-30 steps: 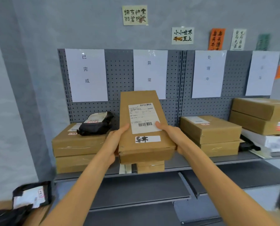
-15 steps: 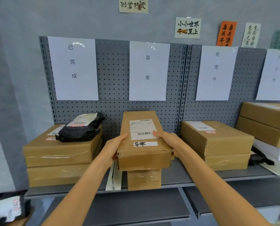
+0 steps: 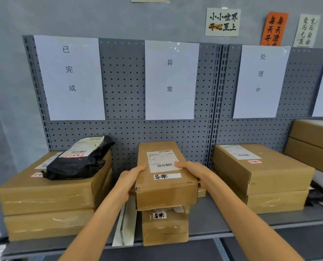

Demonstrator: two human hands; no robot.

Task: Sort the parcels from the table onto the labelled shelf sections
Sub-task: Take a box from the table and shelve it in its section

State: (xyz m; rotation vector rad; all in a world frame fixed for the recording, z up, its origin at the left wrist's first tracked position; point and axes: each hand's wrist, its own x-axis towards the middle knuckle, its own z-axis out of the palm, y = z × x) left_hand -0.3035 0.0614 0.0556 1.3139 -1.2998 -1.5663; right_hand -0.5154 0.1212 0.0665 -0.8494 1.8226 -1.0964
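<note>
A long brown cardboard parcel (image 3: 166, 178) with a shipping label and a handwritten white tag rests on top of a smaller brown box (image 3: 164, 227) with the same tag, in the middle shelf section under the second white sign (image 3: 171, 80). My left hand (image 3: 130, 180) grips the parcel's left side and my right hand (image 3: 192, 171) its right side, thumbs on top. The grey shelf board (image 3: 209, 219) carries both boxes.
At left, two stacked flat boxes (image 3: 49, 204) carry a black poly bag (image 3: 78, 159) under the first sign (image 3: 70, 76). Right of centre stand two stacked boxes (image 3: 266, 178) under the third sign (image 3: 260, 81). More boxes (image 3: 315, 140) sit far right. A white flat piece (image 3: 125, 227) leans beside the small box.
The parcel has come down and forward from in front of the pegboard onto the small box on the shelf, both hands still on it. The camera has moved closer.
</note>
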